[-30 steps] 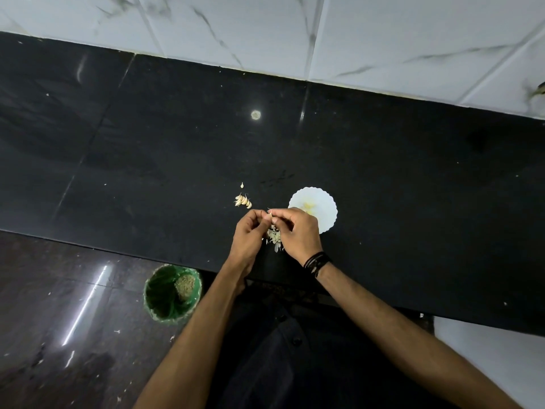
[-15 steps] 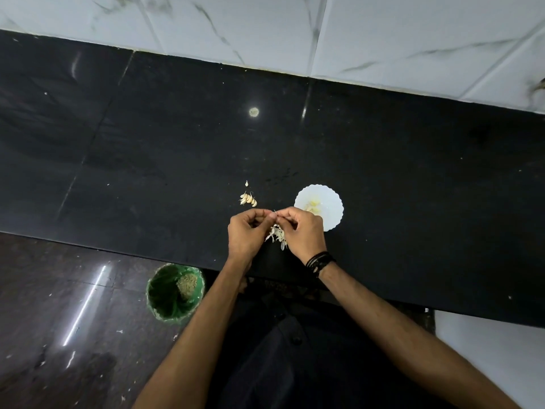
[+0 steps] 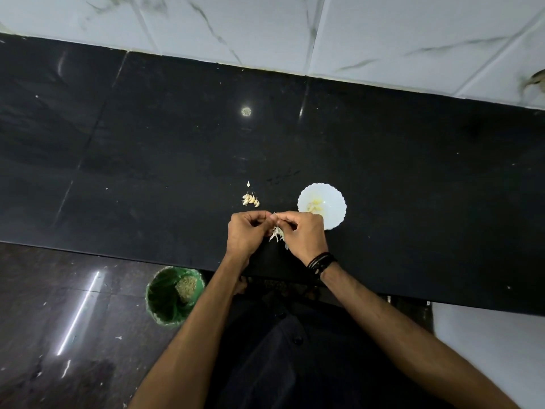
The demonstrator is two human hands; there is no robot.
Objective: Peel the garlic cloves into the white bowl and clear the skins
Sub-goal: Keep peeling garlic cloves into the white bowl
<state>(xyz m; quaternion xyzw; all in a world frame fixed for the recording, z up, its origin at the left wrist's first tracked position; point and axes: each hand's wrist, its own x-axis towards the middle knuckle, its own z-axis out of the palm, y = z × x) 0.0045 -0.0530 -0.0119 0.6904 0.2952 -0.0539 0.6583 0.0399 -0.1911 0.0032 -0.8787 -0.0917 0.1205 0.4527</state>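
My left hand (image 3: 247, 231) and my right hand (image 3: 303, 234) meet fingertip to fingertip over the black counter and together pinch a garlic clove (image 3: 274, 215), mostly hidden by the fingers. Under them lies a small heap of pale skins (image 3: 276, 234). A white scalloped bowl (image 3: 334, 214) with a few peeled cloves (image 3: 315, 205) sits just right of my right hand. Several unpeeled cloves (image 3: 250, 199) lie in a cluster beyond my left hand.
A green-lined waste bin (image 3: 174, 296) stands on the dark floor below the counter's front edge (image 3: 118, 255), left of my left arm. White marble wall tiles (image 3: 354, 33) back the counter. Black bands circle my right wrist (image 3: 320, 262).
Both hands stay together at the clove with only small finger shifts. The camera view has drifted slightly; bowl, skins and loose cloves have not moved on the counter.
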